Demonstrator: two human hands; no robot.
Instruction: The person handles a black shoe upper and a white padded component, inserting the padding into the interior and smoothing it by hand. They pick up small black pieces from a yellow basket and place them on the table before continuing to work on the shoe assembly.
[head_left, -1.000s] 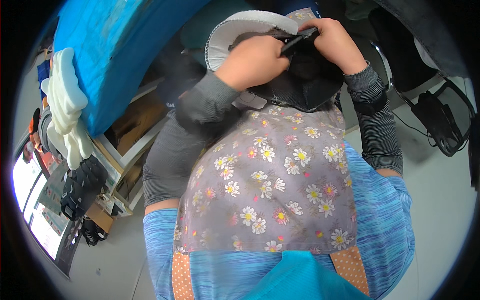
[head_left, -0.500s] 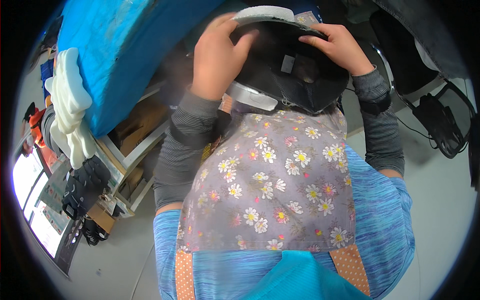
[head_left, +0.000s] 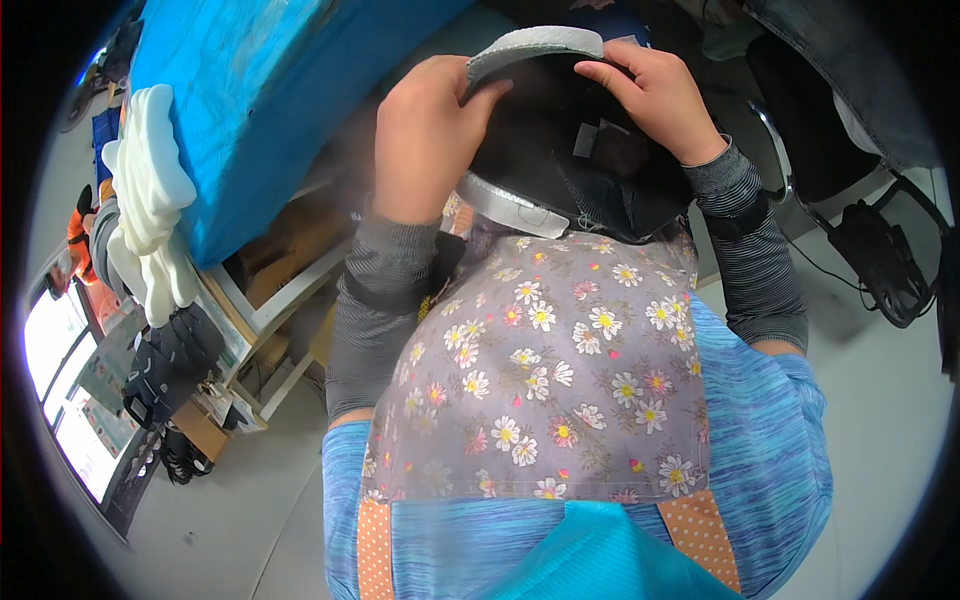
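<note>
Above my lap lies a black, hollow, bowl-like fabric piece [head_left: 530, 135] with its opening toward me. A grey-white padded band [head_left: 545, 42] runs along its far rim. My left hand [head_left: 422, 135] pinches the left end of that band between thumb and fingers. At the band's right end, my right hand [head_left: 662, 100] grips the rim, thumb inside the opening. A second white strip [head_left: 515, 208] shows on the near left rim. Inside, a small pale label [head_left: 585, 140] sits beside a dark patch. The exact kind of piece cannot be told.
A blue-covered surface [head_left: 240, 110] rises at the left. Beside it hang stacked white foam shapes [head_left: 155, 190], above black padded pieces [head_left: 175, 360]. A white-framed shelf [head_left: 265, 315] stands below the blue cover. To the right are a black chair [head_left: 800, 110] and a black bag [head_left: 880, 260].
The far rim band has tilted and come a little nearer, so more of its padded face shows. My right hand has shifted slightly left along the rim. Both hands keep their hold.
</note>
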